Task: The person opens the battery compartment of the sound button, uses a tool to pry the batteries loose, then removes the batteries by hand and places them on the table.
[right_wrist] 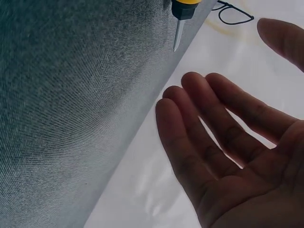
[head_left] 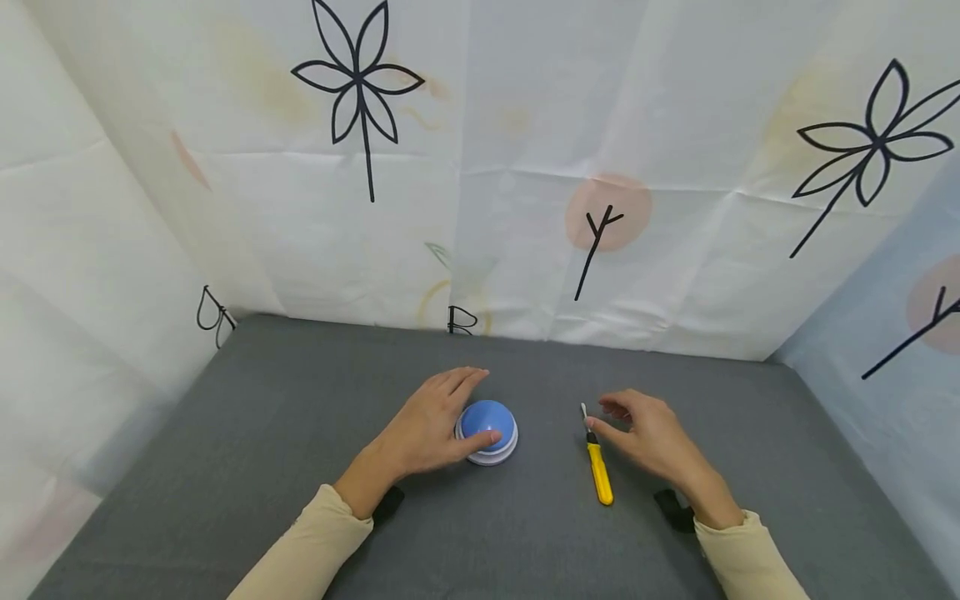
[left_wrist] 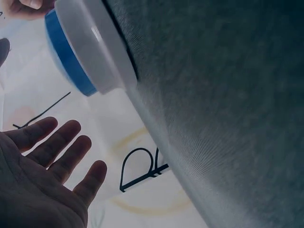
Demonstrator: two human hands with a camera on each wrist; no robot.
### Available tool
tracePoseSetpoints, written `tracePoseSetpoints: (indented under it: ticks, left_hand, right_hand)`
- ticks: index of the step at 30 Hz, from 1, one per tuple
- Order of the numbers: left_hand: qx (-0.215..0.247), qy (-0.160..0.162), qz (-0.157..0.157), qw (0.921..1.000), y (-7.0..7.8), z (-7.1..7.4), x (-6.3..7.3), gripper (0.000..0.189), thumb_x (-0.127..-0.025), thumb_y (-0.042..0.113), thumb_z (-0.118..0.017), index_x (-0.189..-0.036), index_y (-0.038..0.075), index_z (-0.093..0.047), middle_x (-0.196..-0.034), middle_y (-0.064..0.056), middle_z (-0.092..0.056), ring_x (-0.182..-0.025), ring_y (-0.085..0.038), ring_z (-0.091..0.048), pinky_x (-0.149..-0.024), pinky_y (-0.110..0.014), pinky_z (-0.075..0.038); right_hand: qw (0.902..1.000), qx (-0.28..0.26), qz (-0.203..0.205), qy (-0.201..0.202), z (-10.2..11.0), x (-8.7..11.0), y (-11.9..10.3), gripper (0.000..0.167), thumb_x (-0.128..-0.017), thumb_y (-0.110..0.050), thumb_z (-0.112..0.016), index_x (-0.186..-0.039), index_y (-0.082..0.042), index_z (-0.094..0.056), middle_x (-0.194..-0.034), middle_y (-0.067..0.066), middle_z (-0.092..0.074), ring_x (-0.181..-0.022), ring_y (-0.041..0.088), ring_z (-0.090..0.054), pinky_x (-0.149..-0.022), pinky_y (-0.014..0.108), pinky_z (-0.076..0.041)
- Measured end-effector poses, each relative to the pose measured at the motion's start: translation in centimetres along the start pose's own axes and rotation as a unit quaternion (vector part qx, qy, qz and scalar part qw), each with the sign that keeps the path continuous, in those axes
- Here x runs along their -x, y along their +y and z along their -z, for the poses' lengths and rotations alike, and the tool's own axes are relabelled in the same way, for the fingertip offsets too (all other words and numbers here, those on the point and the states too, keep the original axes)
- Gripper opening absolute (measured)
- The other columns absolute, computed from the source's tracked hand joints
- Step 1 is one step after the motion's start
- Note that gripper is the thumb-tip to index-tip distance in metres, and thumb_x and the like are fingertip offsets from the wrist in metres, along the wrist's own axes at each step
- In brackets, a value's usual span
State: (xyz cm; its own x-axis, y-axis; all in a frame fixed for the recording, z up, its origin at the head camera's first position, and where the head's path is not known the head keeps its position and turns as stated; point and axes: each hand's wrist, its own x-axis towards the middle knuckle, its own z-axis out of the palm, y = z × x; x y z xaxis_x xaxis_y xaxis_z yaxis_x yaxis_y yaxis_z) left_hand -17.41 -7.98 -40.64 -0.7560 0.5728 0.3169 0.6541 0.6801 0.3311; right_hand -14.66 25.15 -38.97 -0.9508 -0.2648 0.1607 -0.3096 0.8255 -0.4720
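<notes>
A round push light or button with a blue dome [head_left: 487, 422] and a white base [left_wrist: 97, 40] sits on the grey table. Around its left side spreads my left hand [head_left: 431, 425], fingers fairly straight; the left wrist view shows a gap between fingers and dome, though the thumb overlaps the dome in the head view. To the right lies a screwdriver [head_left: 599, 473] with a yellow handle, a black collar and a metal tip pointing away from me. My right hand [head_left: 651, 433] hovers just right of its shaft, fingers loosely bent, holding nothing.
The grey cloth-covered table [head_left: 300, 375] reaches back to a white fabric wall [head_left: 510, 275] printed with black flowers and twigs. More fabric [head_left: 82, 333] closes off the left and right sides. A dark wrist strap piece [head_left: 675, 510] sits under the right wrist.
</notes>
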Motion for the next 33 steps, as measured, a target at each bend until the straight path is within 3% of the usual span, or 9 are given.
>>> tracePoseSetpoints:
  ticks: [8,24,29,33]
  left_hand:
    - [0.029,-0.004,0.008,0.9995,-0.1,-0.4,0.3,0.089,-0.089,0.062,-0.067,-0.153,0.006,-0.043,-0.149,-0.011,-0.049,-0.137,-0.03,-0.046,-0.112,-0.051,-0.036]
    - [0.088,-0.048,0.046,0.9939,-0.2,-0.7,0.4,0.097,-0.081,0.061,-0.075,-0.155,0.009,-0.04,-0.15,-0.009,-0.048,-0.135,-0.031,-0.048,-0.107,-0.055,-0.042]
    - [0.108,-0.064,0.065,0.99,-0.2,-0.6,0.4,0.1,-0.08,0.063,-0.077,-0.155,0.01,-0.039,-0.151,-0.009,-0.047,-0.134,-0.028,-0.049,-0.104,-0.053,-0.045]
    - [0.13,-0.081,0.08,0.985,-0.3,-0.5,0.5,0.102,-0.078,0.063,-0.078,-0.156,0.011,-0.038,-0.152,-0.007,-0.045,-0.133,-0.027,-0.05,-0.103,-0.052,-0.046]
  right_hand:
    - [0.9986,0.003,-0.025,-0.046,-0.4,-0.1,-0.1,0.052,-0.092,-0.042,-0.075,-0.12,0.002,-0.069,-0.109,0.01,-0.07,-0.095,0.024,-0.065,-0.081,0.045,-0.054]
    - [0.999,0.002,-0.029,-0.033,-0.9,-0.4,-0.4,0.048,-0.091,-0.039,-0.077,-0.115,0.001,-0.07,-0.106,0.009,-0.07,-0.092,0.022,-0.064,-0.08,0.045,-0.054]
    - [0.9988,-0.046,-0.007,-0.014,-1.7,-0.2,-1.5,0.048,-0.091,-0.038,-0.078,-0.121,-0.001,-0.069,-0.113,0.01,-0.07,-0.099,0.025,-0.066,-0.084,0.047,-0.055]
    - [0.9943,-0.098,0.03,-0.027,-2.7,-0.4,-2.7,0.051,-0.089,-0.036,-0.08,-0.126,-0.002,-0.067,-0.119,0.01,-0.068,-0.105,0.028,-0.065,-0.089,0.048,-0.054]
